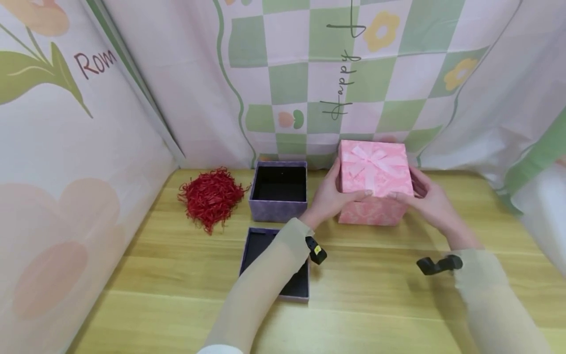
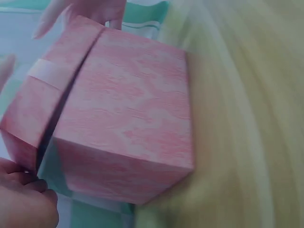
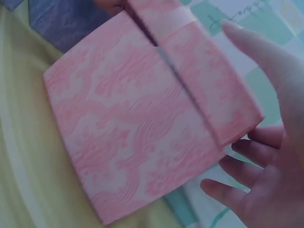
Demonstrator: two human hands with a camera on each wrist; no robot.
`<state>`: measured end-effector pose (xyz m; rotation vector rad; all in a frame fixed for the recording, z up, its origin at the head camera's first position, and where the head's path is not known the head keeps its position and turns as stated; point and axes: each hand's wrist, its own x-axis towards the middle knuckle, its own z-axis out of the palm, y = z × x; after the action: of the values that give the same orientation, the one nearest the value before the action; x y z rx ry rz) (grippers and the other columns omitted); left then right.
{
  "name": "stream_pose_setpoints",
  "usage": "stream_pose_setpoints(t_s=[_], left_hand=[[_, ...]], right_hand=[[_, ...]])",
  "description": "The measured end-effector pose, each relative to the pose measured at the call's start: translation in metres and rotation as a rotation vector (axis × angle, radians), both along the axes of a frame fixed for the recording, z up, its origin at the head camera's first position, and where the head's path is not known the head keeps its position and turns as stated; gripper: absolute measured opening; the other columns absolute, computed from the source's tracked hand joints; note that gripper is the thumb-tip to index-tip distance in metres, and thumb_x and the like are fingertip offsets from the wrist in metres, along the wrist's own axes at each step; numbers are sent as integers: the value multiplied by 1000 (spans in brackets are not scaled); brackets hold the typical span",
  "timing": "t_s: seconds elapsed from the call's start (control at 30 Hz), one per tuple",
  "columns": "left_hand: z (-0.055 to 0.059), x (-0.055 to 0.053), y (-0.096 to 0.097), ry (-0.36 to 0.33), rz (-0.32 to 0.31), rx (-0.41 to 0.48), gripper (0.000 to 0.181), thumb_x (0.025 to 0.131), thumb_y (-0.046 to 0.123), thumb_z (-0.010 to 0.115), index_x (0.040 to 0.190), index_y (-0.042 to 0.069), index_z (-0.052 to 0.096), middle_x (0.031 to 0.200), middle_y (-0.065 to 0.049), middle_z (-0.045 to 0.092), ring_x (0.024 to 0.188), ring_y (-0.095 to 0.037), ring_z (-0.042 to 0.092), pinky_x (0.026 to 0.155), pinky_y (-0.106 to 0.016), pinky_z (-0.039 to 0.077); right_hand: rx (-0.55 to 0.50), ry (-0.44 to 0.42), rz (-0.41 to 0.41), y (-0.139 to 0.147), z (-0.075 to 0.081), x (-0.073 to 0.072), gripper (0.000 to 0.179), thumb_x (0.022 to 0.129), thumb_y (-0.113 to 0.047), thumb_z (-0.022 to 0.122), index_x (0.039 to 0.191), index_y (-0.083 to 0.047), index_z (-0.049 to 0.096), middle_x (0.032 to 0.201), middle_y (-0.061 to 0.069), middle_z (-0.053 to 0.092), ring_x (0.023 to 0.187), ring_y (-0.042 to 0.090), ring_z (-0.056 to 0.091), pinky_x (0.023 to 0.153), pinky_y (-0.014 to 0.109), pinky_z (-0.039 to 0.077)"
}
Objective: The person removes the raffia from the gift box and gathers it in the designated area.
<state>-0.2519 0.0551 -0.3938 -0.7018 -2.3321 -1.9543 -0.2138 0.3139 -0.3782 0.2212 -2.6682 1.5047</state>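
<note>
A pink patterned gift box (image 1: 371, 214) stands at the back right of the table, its lid (image 1: 393, 181) topped by a pale pink ribbon bow (image 1: 370, 160). My left hand (image 1: 330, 197) grips the lid's left side, thumb along the front edge. On the right side, my right hand (image 1: 432, 202) holds the lid too, its thumb near the front corner. In the left wrist view, a dark gap parts the lid (image 2: 35, 107) from the box body (image 2: 128, 97), wider toward the left hand (image 2: 26, 202). The right hand's fingers (image 3: 249, 173) sit at the lid's corner in the right wrist view.
A purple box (image 1: 278, 210) with a black inside stands open left of the pink box. Its lid (image 1: 295, 298) lies upturned in front, partly behind the left forearm. Red shredded paper (image 1: 212, 197) is heaped farther left. Printed curtains (image 1: 287, 81) hang behind the wooden table (image 1: 362, 305).
</note>
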Motion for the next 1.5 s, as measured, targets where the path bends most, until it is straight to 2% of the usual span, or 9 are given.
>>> stream_pose_setpoints(t_s=[0.13,0.3,0.4,0.57,0.83,1.03,1.2,1.3,1.5], left_hand=[[11,5,-4,-14,-9,-14,105,88,38,82,165,18,13,168,5,12,147,-3,17,116,-24,23],[27,12,-9,69,12,-102,97,93,48,74,165,21,15,167,8,16,149,-7,17,118,-29,25],[37,17,-12,106,47,-156,95,92,51,73,164,25,16,165,7,22,147,-11,24,116,-33,31],[48,27,-16,127,106,-236,94,90,54,73,162,38,14,157,1,30,139,-15,30,108,-39,39],[53,36,-20,142,120,-227,97,89,49,76,162,41,12,155,-4,30,135,-19,33,106,-40,40],[52,40,-23,138,94,-216,97,90,47,77,163,38,14,156,-5,29,134,-21,39,109,-38,41],[51,43,-24,86,66,-190,94,90,50,75,163,34,17,156,0,34,135,-17,41,110,-44,40],[50,44,-25,74,36,-114,89,93,48,73,163,31,20,159,4,34,141,-13,36,114,-44,36],[48,44,-25,26,51,26,77,100,44,65,162,19,28,158,2,37,141,-7,37,112,-29,36]], right_hand=[[-40,20,0,-2,13,8,82,102,-22,66,164,-13,13,165,21,15,148,40,23,102,9,35],[-78,99,-44,-3,27,18,73,103,-19,63,163,-12,21,162,23,23,147,27,32,103,11,36],[-73,150,-78,-4,33,23,67,103,-18,64,161,-14,30,158,21,36,137,12,46,97,9,41],[-39,175,-119,-4,40,33,62,101,-20,67,157,-21,40,143,2,58,112,-6,57,88,8,45],[10,116,-134,-4,49,46,60,103,-33,63,157,-32,37,155,4,46,120,-4,54,91,5,41],[-118,119,-113,-8,47,48,59,106,-25,59,159,-24,35,158,3,40,107,-9,60,96,10,43],[-407,179,-69,-14,44,49,58,104,-13,61,157,-8,38,159,12,38,120,3,58,95,14,47],[-570,238,-23,-17,42,50,51,103,-5,60,151,0,45,153,13,47,123,9,58,93,17,49],[-688,294,15,-23,41,53,29,102,0,59,131,-2,61,128,4,65,115,11,64,95,21,50]])
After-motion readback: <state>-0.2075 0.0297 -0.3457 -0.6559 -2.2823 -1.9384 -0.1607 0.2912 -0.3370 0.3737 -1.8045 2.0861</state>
